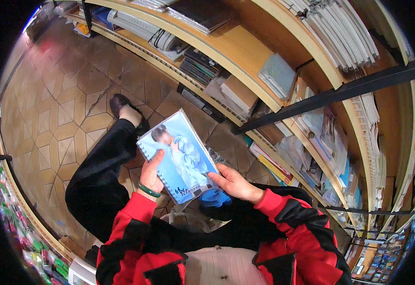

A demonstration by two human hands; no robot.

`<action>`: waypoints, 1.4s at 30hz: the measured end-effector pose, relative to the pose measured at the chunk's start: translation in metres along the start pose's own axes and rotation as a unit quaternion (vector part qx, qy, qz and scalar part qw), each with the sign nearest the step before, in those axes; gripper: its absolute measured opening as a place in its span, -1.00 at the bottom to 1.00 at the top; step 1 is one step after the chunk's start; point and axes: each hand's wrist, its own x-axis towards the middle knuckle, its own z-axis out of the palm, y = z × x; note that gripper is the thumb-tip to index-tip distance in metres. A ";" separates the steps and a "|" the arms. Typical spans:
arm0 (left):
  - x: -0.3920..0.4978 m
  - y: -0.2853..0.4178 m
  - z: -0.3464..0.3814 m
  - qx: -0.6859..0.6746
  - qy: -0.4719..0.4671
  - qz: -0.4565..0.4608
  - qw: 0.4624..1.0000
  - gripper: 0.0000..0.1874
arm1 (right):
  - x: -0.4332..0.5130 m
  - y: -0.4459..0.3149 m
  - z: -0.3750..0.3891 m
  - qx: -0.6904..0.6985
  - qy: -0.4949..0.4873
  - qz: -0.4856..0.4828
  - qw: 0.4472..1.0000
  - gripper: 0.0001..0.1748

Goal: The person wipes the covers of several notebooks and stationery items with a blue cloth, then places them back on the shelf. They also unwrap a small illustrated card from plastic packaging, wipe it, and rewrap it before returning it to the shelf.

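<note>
A spiral-bound notebook point(186, 160) in a clear plastic sleeve is held tilted above my lap, its blue cover facing up. The cover carries a picture of a person in light blue clothes and some writing. My left hand point(152, 174) grips the wire-bound edge, thumb on the cover, a green bangle at the wrist. On the opposite edge, near the lower right corner, my right hand point(234, 181) holds it with the thumb on top. The fingers under the notebook are hidden. A crumpled blue item point(214, 198) shows just below it.
Shelving point(243, 46) with notebooks and papers rises ahead and to the right. A small stack of notebooks point(278, 76) sits on the middle shelf. A black metal post point(328, 98) divides the shelving. Colourful packaged goods point(18, 221) line the left. Patterned tiles point(65, 117) cover the floor.
</note>
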 end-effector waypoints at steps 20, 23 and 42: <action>-0.004 0.029 -0.001 0.025 0.028 0.102 0.994 -0.51 | 0.097 -0.126 -0.150 0.011 0.441 -0.311 0.842 -0.75; -0.004 0.021 -0.004 0.049 0.065 0.062 0.995 -0.54 | 0.167 -0.154 -0.183 -0.074 0.478 -0.366 0.795 -0.71; 0.001 0.016 -0.003 0.135 0.160 -0.081 0.975 -0.62 | 0.370 -0.141 -0.273 -0.399 0.400 -0.131 0.815 -0.46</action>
